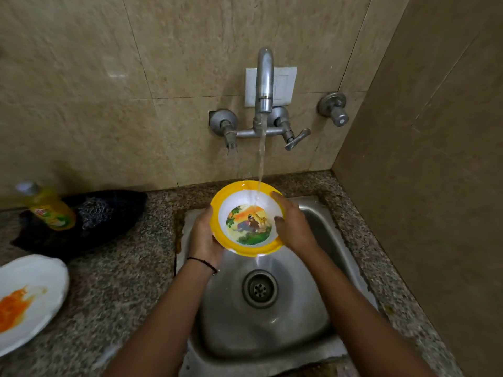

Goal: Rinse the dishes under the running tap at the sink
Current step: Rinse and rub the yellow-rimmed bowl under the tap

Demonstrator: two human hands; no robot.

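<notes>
Two hands hold the bowl (247,221) over the sink (313,295), under water (261,159) from the tap (264,77). The left hand (204,235) grips its left rim. The right hand (292,227) curls its fingers (278,197) over the right rim. It looks like light, hard plastic, likely slippery when wet, so the wide rim is the best hold.

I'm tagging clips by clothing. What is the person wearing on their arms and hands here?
Both forearms are bare: no sleeves in view, no gloves. A thin black thread band circles the wrist above the left hand. The right hand and its wrist wear nothing visible.
</notes>
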